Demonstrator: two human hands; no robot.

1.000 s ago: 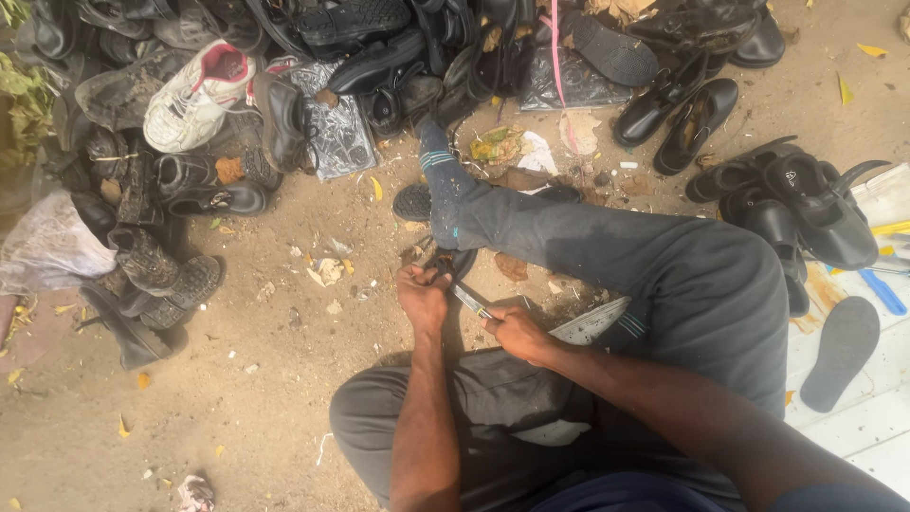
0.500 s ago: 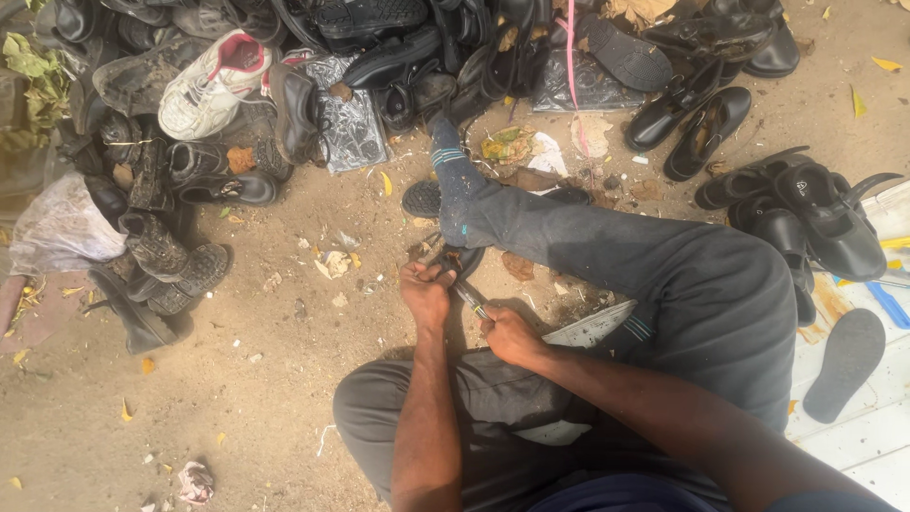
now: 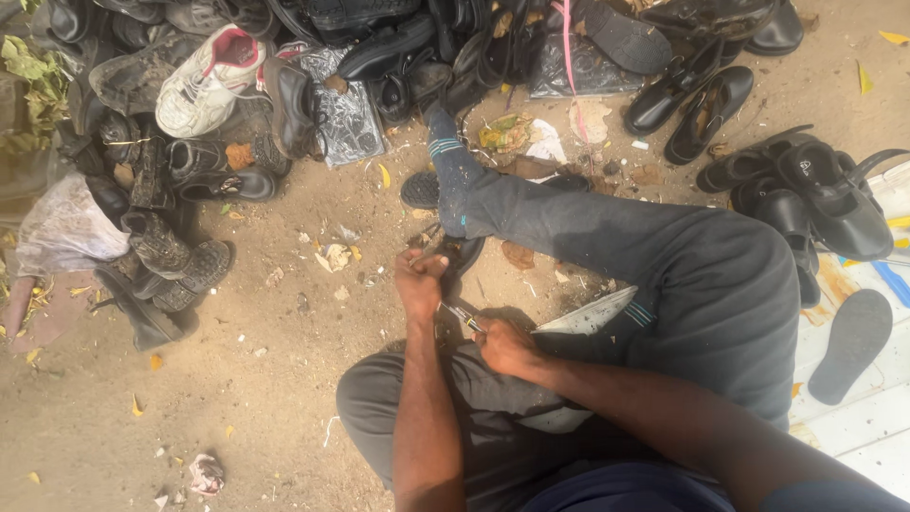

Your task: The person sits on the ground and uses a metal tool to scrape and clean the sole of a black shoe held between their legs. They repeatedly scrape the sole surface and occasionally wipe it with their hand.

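Hands meet low in the frame's centre, above the sandy ground (image 3: 237,398). Left hand (image 3: 420,281) is curled shut around a dark shoe (image 3: 462,254), which lies on the ground just beside the person's right shin. Right hand (image 3: 505,345) is closed around a small hand tool (image 3: 462,317) with a thin metal shaft; the shaft points toward 10 o'clock and ends at the left hand. The two hands are near each other but not touching. What the tool's tip does on the shoe cannot be told.

Person's legs, in dark grey trousers (image 3: 701,284), are spread: one knee bent at 6 o'clock from the hands, the other leg stretched toward 12 o'clock, ending in a blue sock (image 3: 445,156). A white-edged flat piece (image 3: 588,313) lies at 3 o'clock from the right hand, against the thigh.

Surroundings, by clock direction from the hands:
- 10 to 12 o'clock: a heap of worn dark shoes (image 3: 379,57), with one white and red sneaker (image 3: 204,81) in it.
- 9 o'clock: scuffed boots (image 3: 166,256) and a crumpled plastic bag (image 3: 62,228).
- 1 to 2 o'clock: a pair of black flats (image 3: 687,104) and black sandals (image 3: 815,199).
- 3 o'clock: a loose grey sole (image 3: 851,343) on a white painted board (image 3: 853,427).
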